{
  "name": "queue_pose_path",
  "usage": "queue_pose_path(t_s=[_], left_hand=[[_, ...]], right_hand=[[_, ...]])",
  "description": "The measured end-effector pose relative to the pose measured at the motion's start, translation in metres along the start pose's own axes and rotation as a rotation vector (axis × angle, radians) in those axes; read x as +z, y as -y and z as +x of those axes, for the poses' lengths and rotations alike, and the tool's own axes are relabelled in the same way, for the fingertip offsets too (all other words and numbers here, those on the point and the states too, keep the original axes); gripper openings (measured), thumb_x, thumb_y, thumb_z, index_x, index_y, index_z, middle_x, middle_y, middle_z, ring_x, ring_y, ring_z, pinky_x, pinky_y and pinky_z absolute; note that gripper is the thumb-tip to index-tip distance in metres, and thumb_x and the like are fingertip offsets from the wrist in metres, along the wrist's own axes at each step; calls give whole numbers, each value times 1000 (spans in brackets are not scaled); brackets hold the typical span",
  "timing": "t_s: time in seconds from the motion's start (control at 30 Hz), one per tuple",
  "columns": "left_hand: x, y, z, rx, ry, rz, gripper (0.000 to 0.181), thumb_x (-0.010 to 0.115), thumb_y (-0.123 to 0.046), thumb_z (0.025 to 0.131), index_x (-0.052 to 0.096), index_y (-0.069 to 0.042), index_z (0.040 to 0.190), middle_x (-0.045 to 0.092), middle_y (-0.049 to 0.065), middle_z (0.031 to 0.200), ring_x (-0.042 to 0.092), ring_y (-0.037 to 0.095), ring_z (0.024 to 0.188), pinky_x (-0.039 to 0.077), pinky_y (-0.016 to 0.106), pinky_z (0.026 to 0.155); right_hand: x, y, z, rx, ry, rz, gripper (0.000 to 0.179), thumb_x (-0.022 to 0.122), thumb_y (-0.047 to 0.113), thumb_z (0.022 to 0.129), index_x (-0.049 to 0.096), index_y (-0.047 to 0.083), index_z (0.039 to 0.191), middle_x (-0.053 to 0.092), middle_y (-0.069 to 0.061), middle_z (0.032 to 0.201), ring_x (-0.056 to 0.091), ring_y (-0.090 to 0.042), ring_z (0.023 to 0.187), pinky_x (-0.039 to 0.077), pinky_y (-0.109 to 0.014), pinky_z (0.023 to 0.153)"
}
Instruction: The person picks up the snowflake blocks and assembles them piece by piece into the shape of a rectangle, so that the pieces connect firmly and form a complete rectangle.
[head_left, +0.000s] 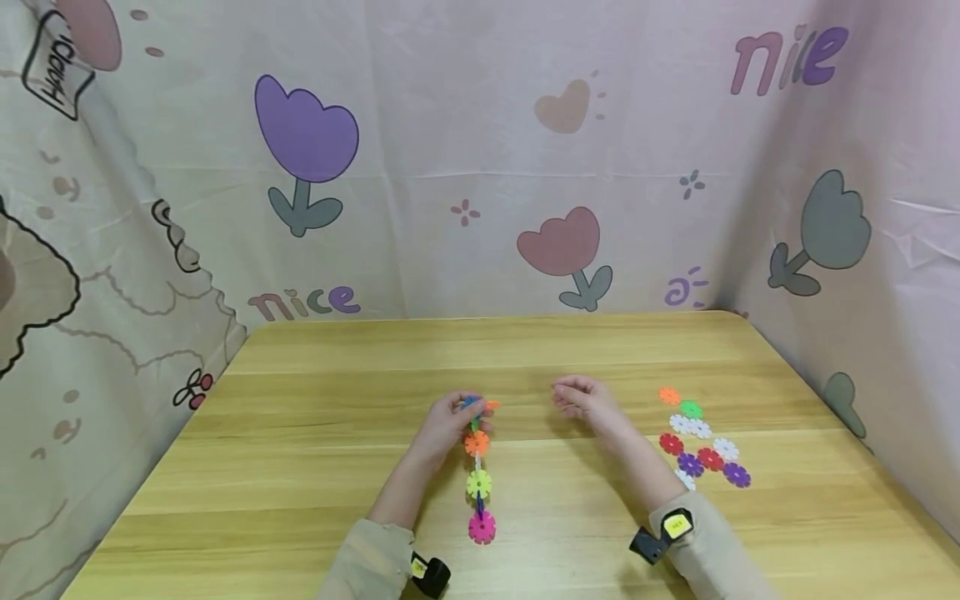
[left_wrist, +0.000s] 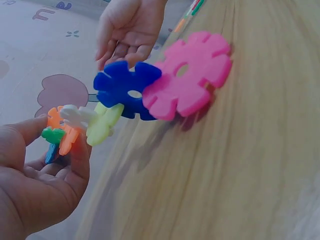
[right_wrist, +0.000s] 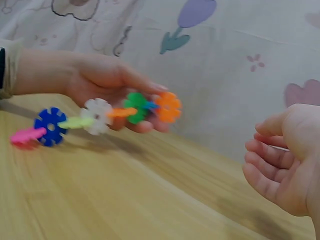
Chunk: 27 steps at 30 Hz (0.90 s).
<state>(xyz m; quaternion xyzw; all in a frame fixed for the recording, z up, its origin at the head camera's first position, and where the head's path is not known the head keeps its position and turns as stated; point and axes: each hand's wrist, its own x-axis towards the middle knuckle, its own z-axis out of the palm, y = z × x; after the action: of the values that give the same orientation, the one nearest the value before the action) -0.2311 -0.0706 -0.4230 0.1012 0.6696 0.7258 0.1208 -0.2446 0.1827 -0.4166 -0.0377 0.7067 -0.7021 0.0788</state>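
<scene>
My left hand (head_left: 450, 425) pinches the far end of a chain of flower-shaped plastic discs (head_left: 478, 485) at its blue disc, above the table. From the near end the chain runs pink (left_wrist: 187, 75), dark blue (left_wrist: 120, 87), yellow-green, white (right_wrist: 97, 116), orange, green (right_wrist: 134, 107), blue, then a last orange disc (right_wrist: 170, 107) that sticks out past the fingertips. Neighbouring discs slot into one another at right angles. Apart from the chain, to its right, my right hand (head_left: 592, 404) holds nothing, its fingers loosely bent.
Loose discs lie flat on the right of the wooden table (head_left: 360, 358): an orange disc (head_left: 669, 396), a green disc (head_left: 691, 409), and several white, red and purple ones. A printed curtain (head_left: 435, 125) hangs behind the table and along its sides.
</scene>
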Motion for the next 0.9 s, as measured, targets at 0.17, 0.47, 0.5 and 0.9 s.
queue_pose_path(t_s=[0.17,0.47,0.5,0.9], left_hand=[[-1,0,-1,21,12,-11,44,59,-27,92,46,8,115,62,22,104,66,17,78,52,25,70],[1,-1,2,-60,-30,9,40,57,-17,93,44,9,121,60,26,109,66,24,81,52,26,71],[2,-2,2,-58,-28,10,41,57,-17,93,44,9,121,59,27,110,66,24,81,52,26,71],[3,-1,1,-50,-8,-12,39,56,-15,93,44,10,120,57,30,111,65,22,79,52,26,75]], right_hand=[[-34,2,-10,-3,-79,-62,47,57,18,93,43,-14,124,60,-11,103,57,-15,92,49,-33,83],[-93,1,-32,-9,-249,-140,49,58,21,93,43,-13,125,61,1,100,58,-10,91,50,-26,80],[-99,1,-35,-10,-266,-161,51,58,21,93,42,-13,126,61,2,99,58,-9,91,49,-26,80],[-150,-5,-42,29,-395,-490,56,54,31,94,42,-9,130,54,-15,114,52,-9,91,45,-16,73]])
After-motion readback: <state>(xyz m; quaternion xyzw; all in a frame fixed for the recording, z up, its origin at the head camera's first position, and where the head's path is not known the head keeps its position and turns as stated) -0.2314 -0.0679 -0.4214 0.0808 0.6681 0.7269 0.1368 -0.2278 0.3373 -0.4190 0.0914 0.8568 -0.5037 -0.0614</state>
